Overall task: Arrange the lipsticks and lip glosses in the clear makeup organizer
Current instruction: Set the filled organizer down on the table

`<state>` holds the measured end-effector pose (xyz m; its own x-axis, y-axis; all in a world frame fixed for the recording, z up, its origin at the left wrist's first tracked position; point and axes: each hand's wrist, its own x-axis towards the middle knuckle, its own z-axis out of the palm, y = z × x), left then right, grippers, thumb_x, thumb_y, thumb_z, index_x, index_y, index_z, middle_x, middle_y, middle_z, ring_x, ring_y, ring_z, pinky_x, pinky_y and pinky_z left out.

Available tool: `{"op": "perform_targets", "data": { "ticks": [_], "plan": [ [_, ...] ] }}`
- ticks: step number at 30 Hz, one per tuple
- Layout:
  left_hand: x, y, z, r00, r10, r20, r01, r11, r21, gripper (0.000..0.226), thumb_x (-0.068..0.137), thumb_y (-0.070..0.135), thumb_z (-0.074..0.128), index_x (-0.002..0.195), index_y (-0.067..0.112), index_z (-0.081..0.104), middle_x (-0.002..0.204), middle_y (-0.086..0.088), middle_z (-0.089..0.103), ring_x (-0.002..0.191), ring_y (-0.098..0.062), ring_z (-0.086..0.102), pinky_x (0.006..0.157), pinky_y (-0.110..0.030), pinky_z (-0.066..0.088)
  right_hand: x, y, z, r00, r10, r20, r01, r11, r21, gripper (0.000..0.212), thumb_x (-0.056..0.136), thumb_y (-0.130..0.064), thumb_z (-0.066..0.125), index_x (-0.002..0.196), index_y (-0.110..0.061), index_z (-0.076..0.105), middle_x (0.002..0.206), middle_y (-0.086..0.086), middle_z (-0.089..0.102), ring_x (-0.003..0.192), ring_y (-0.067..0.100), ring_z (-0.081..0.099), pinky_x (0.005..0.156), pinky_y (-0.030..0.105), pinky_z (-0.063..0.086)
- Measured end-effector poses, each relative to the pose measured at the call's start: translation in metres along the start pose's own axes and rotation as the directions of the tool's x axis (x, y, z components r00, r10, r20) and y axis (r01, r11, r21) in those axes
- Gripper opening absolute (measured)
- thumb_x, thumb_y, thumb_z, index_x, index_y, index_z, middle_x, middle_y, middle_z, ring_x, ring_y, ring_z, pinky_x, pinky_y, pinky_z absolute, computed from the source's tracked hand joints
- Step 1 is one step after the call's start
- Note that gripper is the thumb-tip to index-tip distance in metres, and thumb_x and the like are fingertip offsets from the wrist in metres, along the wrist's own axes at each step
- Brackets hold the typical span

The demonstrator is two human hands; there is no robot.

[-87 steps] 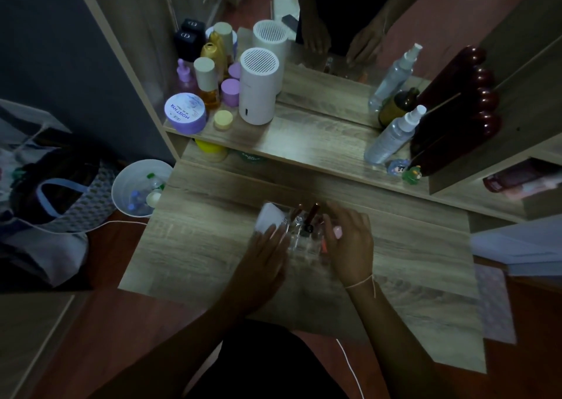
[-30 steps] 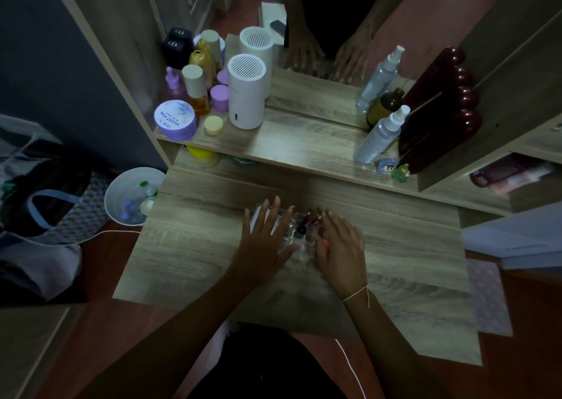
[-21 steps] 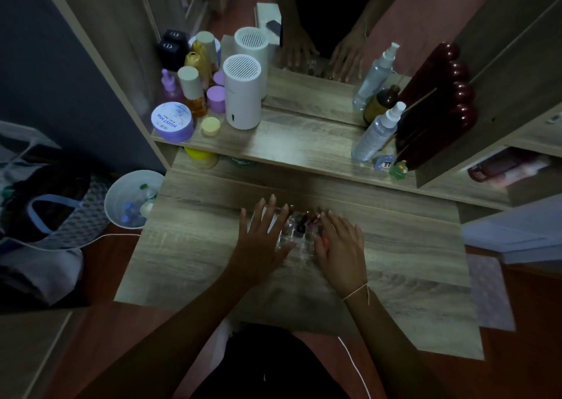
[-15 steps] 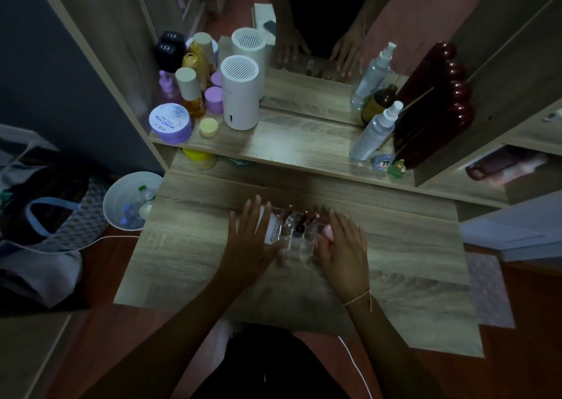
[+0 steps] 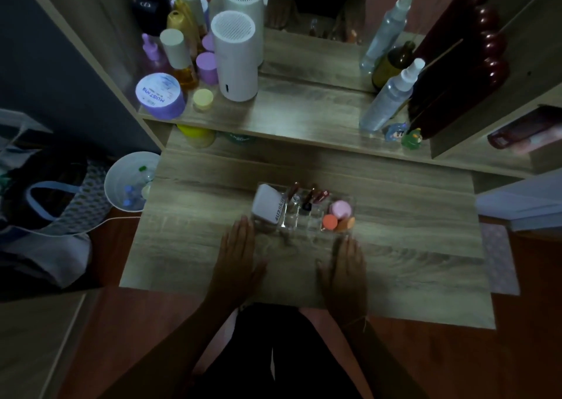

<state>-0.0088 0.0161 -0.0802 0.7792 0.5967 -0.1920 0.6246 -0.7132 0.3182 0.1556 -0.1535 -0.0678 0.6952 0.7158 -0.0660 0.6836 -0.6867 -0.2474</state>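
The clear makeup organizer [image 5: 316, 226] stands in the middle of the wooden table. Several dark red lipsticks and lip glosses [image 5: 310, 196] stand upright in its central slots. A white tube [image 5: 267, 205] leans in its left compartment. Pink and orange sponges [image 5: 337, 216] fill its right compartment. My left hand [image 5: 238, 255] lies flat on the table just in front of the organizer's left end, holding nothing. My right hand [image 5: 346, 264] lies flat in front of its right end, fingers apart and empty. Neither hand touches the organizer.
A raised shelf behind holds a white cylinder [image 5: 235, 56], a purple jar [image 5: 159, 94], several bottles, a spray bottle [image 5: 387, 97] and small figurines [image 5: 404, 133]. A mirror stands behind it. A white bin [image 5: 130, 179] and bags sit on the floor at left.
Both hands have pulled back from the organizer toward me and now rest flat on the table. The organizer and its contents are uncovered.
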Motion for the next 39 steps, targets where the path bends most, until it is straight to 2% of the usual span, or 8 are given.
{"op": "perform_targets", "data": {
  "ticks": [6,14,21,25,30,33,39],
  "plan": [
    [0.009,0.001,0.006,1.000,0.007,0.004,-0.007,1.000,0.003,0.075,0.092,0.052,0.028,0.142,-0.003,0.024,0.148,-0.026,0.031,0.137,-0.037,0.030,0.110,-0.053,0.025,0.008,-0.010,0.003,0.996,0.074,0.049,-0.073,0.997,-0.019,0.071,0.092,-0.045,0.039,0.140,0.007,0.033,0.146,0.029,0.036,0.136,0.046,0.034,0.109,0.055,0.035],
    [0.009,-0.003,0.011,0.999,0.023,-0.023,-0.024,0.999,-0.033,0.077,0.092,0.052,0.032,0.146,0.003,0.010,0.150,-0.024,0.027,0.140,-0.035,0.024,0.112,-0.051,0.022,0.006,-0.010,0.008,0.988,0.142,0.057,-0.141,0.990,-0.020,0.071,0.092,-0.048,0.036,0.144,0.000,0.030,0.150,0.023,0.034,0.139,0.042,0.030,0.110,0.056,0.032],
    [0.009,-0.002,0.008,1.000,0.026,0.005,-0.026,0.998,-0.061,0.075,0.094,0.055,0.021,0.145,0.001,0.014,0.151,-0.023,0.025,0.140,-0.034,0.023,0.111,-0.050,0.023,0.007,-0.010,0.013,0.974,0.208,0.090,-0.208,0.978,-0.007,0.074,0.092,-0.054,0.030,0.148,-0.008,0.022,0.155,0.017,0.028,0.143,0.038,0.024,0.112,0.057,0.026],
    [0.011,0.002,0.009,0.997,0.074,0.022,-0.073,0.996,-0.051,0.073,0.094,0.054,0.019,0.145,0.001,0.017,0.151,-0.023,0.026,0.140,-0.034,0.024,0.110,-0.053,0.027,0.007,-0.008,0.011,0.966,0.248,0.070,-0.248,0.969,-0.006,0.075,0.091,-0.055,0.029,0.149,-0.007,0.018,0.156,0.017,0.025,0.143,0.038,0.023,0.113,0.056,0.026],
    [0.015,0.013,0.011,0.992,0.116,0.044,-0.115,0.993,-0.024,0.074,0.094,0.054,0.017,0.145,0.002,0.015,0.153,-0.020,0.022,0.142,-0.030,0.017,0.112,-0.051,0.022,0.010,0.010,0.004,0.966,0.250,0.069,-0.248,0.968,-0.031,0.075,0.092,-0.055,0.026,0.149,-0.008,0.018,0.157,0.016,0.024,0.144,0.036,0.021,0.115,0.056,0.025],
    [0.019,0.024,0.012,0.991,0.120,0.061,-0.119,0.992,-0.030,0.074,0.093,0.054,0.023,0.146,0.003,0.014,0.154,-0.019,0.019,0.143,-0.030,0.016,0.113,-0.049,0.019,0.012,0.024,-0.001,0.969,0.240,0.064,-0.238,0.971,-0.037,0.073,0.092,-0.054,0.027,0.148,-0.008,0.020,0.157,0.015,0.025,0.144,0.036,0.022,0.114,0.056,0.026],
    [0.029,0.055,0.016,0.990,0.126,0.063,-0.123,0.991,-0.047,0.075,0.091,0.051,0.034,0.145,0.003,0.019,0.154,-0.018,0.021,0.141,-0.031,0.021,0.111,-0.053,0.025,0.016,0.056,-0.011,0.966,0.249,0.066,-0.246,0.968,-0.050,0.072,0.092,-0.051,0.032,0.148,-0.008,0.020,0.156,0.015,0.026,0.143,0.037,0.025,0.112,0.059,0.026]
  ]
}}
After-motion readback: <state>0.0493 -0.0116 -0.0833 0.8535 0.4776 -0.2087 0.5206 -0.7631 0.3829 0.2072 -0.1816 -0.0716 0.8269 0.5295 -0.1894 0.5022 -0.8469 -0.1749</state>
